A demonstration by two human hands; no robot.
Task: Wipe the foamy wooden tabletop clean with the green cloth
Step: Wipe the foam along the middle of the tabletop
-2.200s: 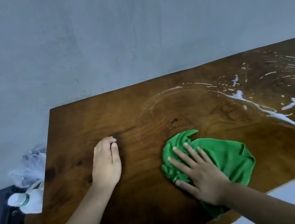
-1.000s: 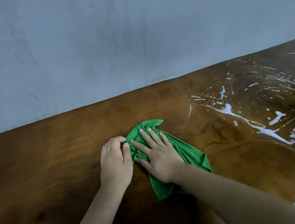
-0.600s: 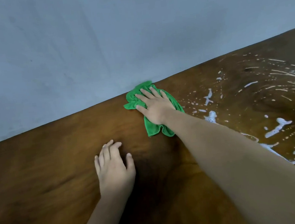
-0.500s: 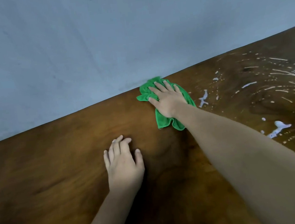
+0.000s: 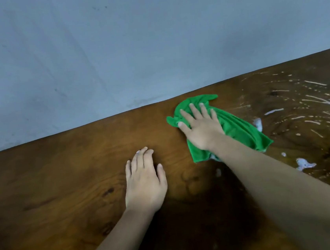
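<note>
Pressed the green cloth onto the wooden surface with the right hand, palm down, fingers straight and spread. Found the cloth bunched under that hand and trailing out to its right, close to the surface's far edge at the grey wall. Rested the left hand flat on bare wood, fingers straight and nearly together, gripping nothing, nearer the body and left of the right hand, apart from the cloth. Found white foam in streaks and blobs right of the right hand, one blob just beside the cloth's right edge.
</note>
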